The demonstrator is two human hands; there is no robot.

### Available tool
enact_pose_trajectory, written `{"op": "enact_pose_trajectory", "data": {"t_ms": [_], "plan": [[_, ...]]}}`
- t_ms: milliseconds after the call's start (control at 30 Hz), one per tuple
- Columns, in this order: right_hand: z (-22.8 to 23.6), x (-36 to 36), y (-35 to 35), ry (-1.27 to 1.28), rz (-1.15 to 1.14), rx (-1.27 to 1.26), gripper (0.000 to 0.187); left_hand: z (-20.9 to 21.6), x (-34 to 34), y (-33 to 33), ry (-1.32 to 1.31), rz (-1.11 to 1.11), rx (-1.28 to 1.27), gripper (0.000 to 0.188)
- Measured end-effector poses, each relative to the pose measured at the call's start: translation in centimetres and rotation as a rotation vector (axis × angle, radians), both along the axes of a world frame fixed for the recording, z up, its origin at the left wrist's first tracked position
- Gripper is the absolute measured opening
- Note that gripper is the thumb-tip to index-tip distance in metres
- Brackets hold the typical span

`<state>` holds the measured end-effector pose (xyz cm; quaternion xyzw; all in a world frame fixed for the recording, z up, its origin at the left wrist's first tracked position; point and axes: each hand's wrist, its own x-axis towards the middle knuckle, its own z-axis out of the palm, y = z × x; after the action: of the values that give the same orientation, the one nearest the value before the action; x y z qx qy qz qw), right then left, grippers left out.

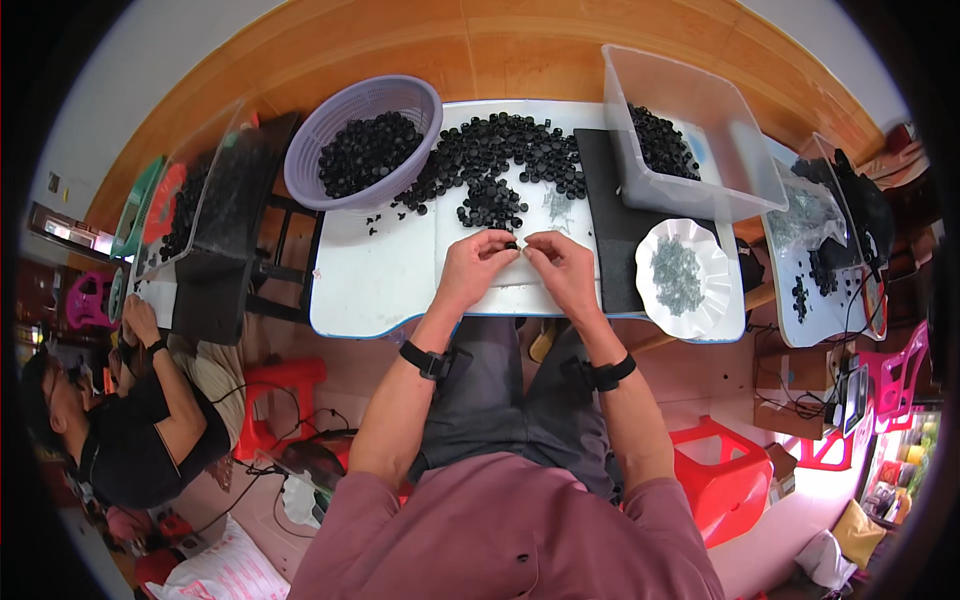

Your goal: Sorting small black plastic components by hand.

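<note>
Over the white desk (380, 285), my left hand (475, 262) and right hand (560, 262) pinch one small black part (511, 245) between fingertips, just below the pile of black parts (500, 165).

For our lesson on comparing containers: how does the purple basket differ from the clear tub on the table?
The purple basket is round with slotted, opaque walls; the clear tub is rectangular with smooth, see-through walls. The purple basket sits at the table's far left and is well filled; the clear tub stands at the far right on a black mat, with only a small heap in one corner. Both hold small black parts.
</note>
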<state>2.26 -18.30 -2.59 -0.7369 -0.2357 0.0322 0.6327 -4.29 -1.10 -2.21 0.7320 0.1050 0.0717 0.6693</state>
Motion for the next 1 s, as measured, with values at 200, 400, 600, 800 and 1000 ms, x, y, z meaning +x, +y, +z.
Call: {"op": "enact_pose_trajectory", "data": {"t_ms": [200,400,600,800,1000], "plan": [[-0.7,-0.4,-0.1,0.008,0.005,-0.030,0.013,-2.0,0.1,-0.5,-0.060,0.061,-0.008,0.019],[-0.1,-0.9,-0.3,0.006,0.006,-0.021,0.013,-1.1,-0.3,-0.8,-0.048,0.080,0.024,0.024],[-0.6,-0.4,-0.4,0.033,-0.030,0.013,0.011,-0.5,-0.9,0.1,-0.113,0.051,-0.089,0.027],[-0.5,-0.3,-0.8,-0.025,-0.066,-0.004,0.011,7.6,1.4,8.3,-0.164,0.224,0.172,0.022],[-0.2,-0.2,0.0,-0.068,-0.288,-0.020,0.012,11.4,2.9,11.6,-0.404,0.357,0.738,0.037]]}}
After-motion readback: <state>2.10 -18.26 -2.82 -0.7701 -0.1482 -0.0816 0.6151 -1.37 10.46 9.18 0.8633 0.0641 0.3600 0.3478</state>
